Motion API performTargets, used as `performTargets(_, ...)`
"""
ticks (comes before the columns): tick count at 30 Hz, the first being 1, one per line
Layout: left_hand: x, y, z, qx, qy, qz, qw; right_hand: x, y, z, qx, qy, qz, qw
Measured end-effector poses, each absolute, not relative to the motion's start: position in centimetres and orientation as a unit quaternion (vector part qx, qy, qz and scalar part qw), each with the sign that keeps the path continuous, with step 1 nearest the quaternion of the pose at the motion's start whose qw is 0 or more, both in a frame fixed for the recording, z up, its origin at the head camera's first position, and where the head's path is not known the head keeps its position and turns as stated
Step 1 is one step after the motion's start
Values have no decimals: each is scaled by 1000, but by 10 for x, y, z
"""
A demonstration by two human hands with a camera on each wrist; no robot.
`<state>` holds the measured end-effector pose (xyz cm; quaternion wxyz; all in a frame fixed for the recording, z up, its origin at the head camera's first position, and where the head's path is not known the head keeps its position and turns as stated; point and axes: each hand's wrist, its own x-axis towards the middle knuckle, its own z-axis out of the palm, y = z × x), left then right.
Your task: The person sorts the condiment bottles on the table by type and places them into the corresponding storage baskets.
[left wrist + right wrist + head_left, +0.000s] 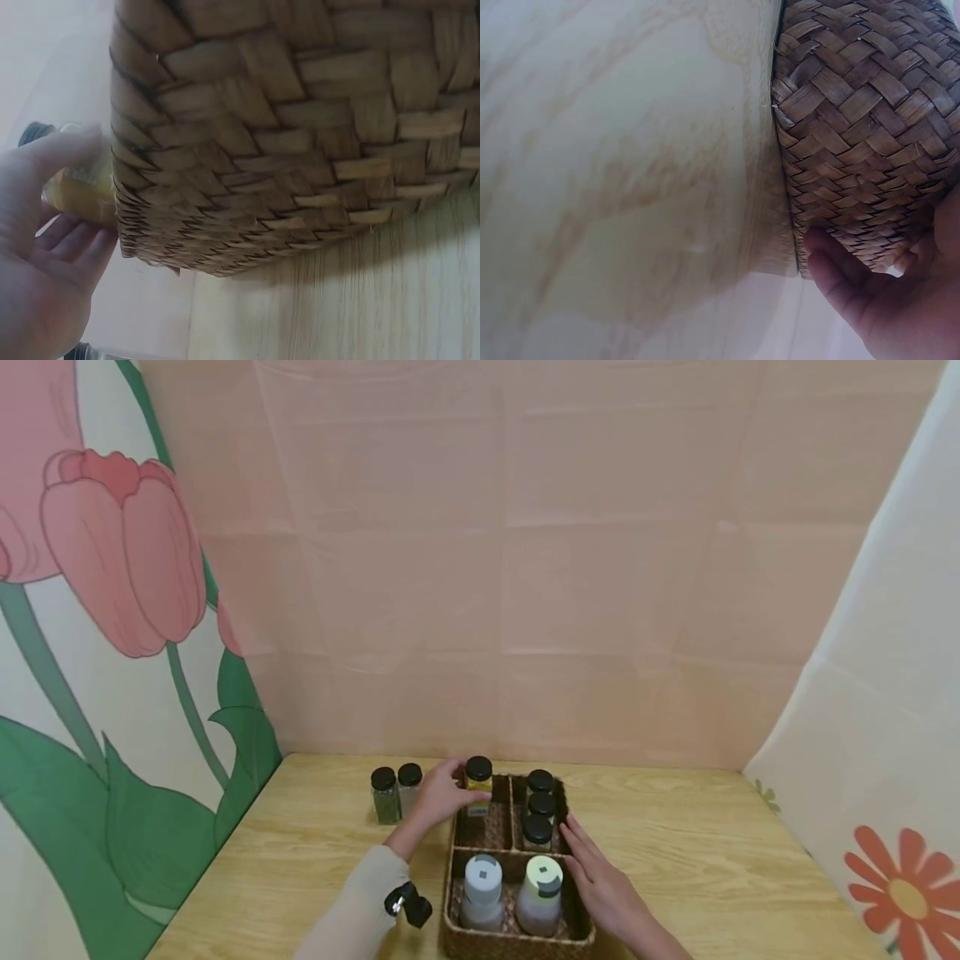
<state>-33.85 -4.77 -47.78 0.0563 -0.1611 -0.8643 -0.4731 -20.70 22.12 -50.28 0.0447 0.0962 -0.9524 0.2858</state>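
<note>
Yellow jar [478, 782]: upright, at the 11 o'clock compartment of the basket [517, 948], its black cap above the rim; whether its base touches the floor there cannot be told. The left hand [441, 793] pinches it between thumb and fingers. The right hand [606, 887] rests against the basket wall at 3 o'clock, fingers extended and slightly apart. Three black-capped jars [542, 805] stand in the 1 o'clock compartment. The near compartment holds a white-capped bottle [483, 895] at 7 o'clock and a pale-yellow-capped bottle [539, 903] at 5. Outside, at 10 o'clock, a green jar [386, 799] and another jar [409, 777] stand on the table [690, 843].
</note>
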Motion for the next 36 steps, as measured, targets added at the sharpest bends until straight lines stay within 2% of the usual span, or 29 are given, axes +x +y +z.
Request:
performTargets(9, -347, -41, -477, -223, -868, -441, 41, -206, 223, -503, 98, -951, 289, 49)
performTargets(25, -363, -37, -485, -208, -888, -409, 37, -206, 222, -504, 93, -953, 283, 49)
performTargets(36, -361, -31, -477, -211, -914, -345, 21, -208, 224, -506, 81, -953, 290, 40)
